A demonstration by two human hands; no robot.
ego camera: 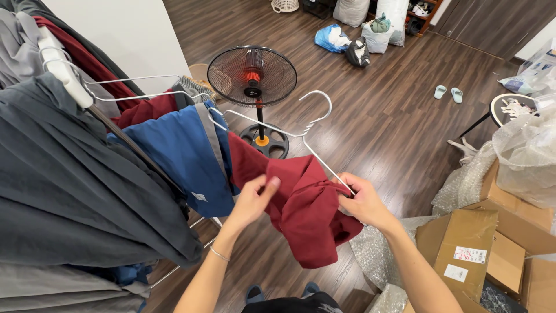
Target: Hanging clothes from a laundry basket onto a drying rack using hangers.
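Observation:
A dark red garment (304,211) hangs partly on a white wire hanger (313,124) in front of me. My left hand (255,200) pinches the red fabric near its upper left. My right hand (362,200) grips the fabric together with the hanger's right arm. The garment droops between both hands, bunched at the bottom. The hanger's hook points up, free of the rack.
A clothes rack (63,75) on the left carries grey, blue and red garments on hangers. A standing fan (253,78) is on the wooden floor ahead. Cardboard boxes (463,249) and bubble wrap (469,179) lie right. Bags (359,35) and slippers (449,93) sit farther back.

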